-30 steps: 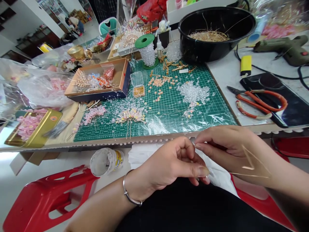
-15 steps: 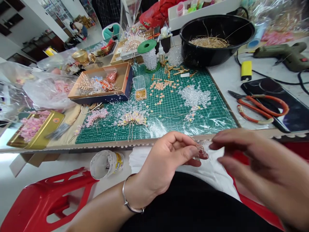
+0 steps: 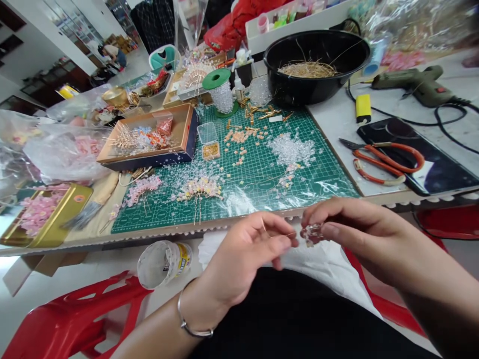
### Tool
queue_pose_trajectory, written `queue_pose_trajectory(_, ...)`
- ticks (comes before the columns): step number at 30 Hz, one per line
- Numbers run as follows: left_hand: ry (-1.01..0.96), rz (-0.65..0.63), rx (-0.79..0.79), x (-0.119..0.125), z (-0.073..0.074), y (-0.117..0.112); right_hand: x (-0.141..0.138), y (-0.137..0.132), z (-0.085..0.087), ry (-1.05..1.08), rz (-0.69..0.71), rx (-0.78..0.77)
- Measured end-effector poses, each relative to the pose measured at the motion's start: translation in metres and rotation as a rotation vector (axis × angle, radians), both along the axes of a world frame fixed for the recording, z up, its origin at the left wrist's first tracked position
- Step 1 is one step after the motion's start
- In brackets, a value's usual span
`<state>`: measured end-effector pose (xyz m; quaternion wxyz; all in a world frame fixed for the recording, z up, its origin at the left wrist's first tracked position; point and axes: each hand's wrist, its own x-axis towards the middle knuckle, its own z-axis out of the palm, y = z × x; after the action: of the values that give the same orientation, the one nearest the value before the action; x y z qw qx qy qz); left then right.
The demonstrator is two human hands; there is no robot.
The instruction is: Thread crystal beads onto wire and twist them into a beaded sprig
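Between thumb and fingers, my right hand [image 3: 348,227] pinches a small cluster of clear beads [image 3: 313,233]. A thin gold wire [image 3: 266,227] runs from my left hand [image 3: 260,244], which is closed on it, toward the cluster. Both hands are above my lap, just off the table's front edge. On the green cutting mat [image 3: 239,199] beyond them lie a pile of clear beads [image 3: 294,148], a small beaded sprig [image 3: 289,175] and scattered peach flower beads [image 3: 243,136]. A yellow and pink beaded hair comb [image 3: 200,188] rests nearer the left, beside a pink beaded piece [image 3: 142,189].
Orange-handled pliers [image 3: 389,154] lie on a dark phone [image 3: 422,157] at the right, below a glue gun [image 3: 415,85]. A black basin [image 3: 318,89] holds wire at the back. At the left are an open box [image 3: 183,134], a gold tin [image 3: 71,219] and a brush [image 3: 93,199].
My right hand has come in from the right and now grips the bead cluster, which was at my left fingertips. My left hand has drawn slightly left, with the wire in it.
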<state>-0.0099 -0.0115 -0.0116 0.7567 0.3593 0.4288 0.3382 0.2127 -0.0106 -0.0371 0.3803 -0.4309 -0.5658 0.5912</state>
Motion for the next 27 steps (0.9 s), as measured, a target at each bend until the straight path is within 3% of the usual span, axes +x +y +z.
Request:
queue_pose_trajectory(2,0.149,0.046,0.133,-0.009,0.004,0.0,0.008,0.004,-0.002,0.099,0.062,-0.117)
queue_pose_trajectory(5,0.422,0.263,0.391,-0.021,0.02,0.001,0.017,0.009,0.0,0.107,0.127,-0.196)
queue_pose_trajectory(7,0.584,0.289,0.466,-0.024,0.033,0.003,0.019,0.012,0.005,0.084,0.183,-0.222)
queue_pose_trajectory(8,0.625,0.206,0.428,-0.024,0.038,0.005,0.019,0.013,0.008,0.07,0.212,-0.226)
queue_pose_trajectory(10,0.567,-0.083,0.235,-0.021,0.041,0.012,0.016,0.016,0.014,0.033,0.268,-0.206)
queue_pose_trajectory(12,0.315,-0.336,-0.009,-0.015,0.033,0.02,0.012,0.018,0.021,-0.019,0.337,-0.144)
queue_pose_trajectory(15,-0.102,-0.497,-0.272,-0.002,0.009,0.025,0.009,0.022,0.028,-0.063,0.411,-0.064)
queue_pose_trajectory(18,-0.31,-0.614,-0.404,0.008,-0.009,0.022,0.011,0.025,0.032,-0.12,0.434,0.026)
queue_pose_trajectory(20,-0.29,-0.661,-0.397,0.012,-0.01,0.021,0.014,0.027,0.035,-0.162,0.461,0.082)
queue_pose_trajectory(26,0.244,-0.786,0.01,0.014,0.018,0.032,0.015,0.028,0.045,-0.265,0.544,0.087)
queue_pose_trajectory(27,0.284,-0.774,0.048,0.014,0.02,0.033,0.014,0.027,0.046,-0.285,0.502,0.108)
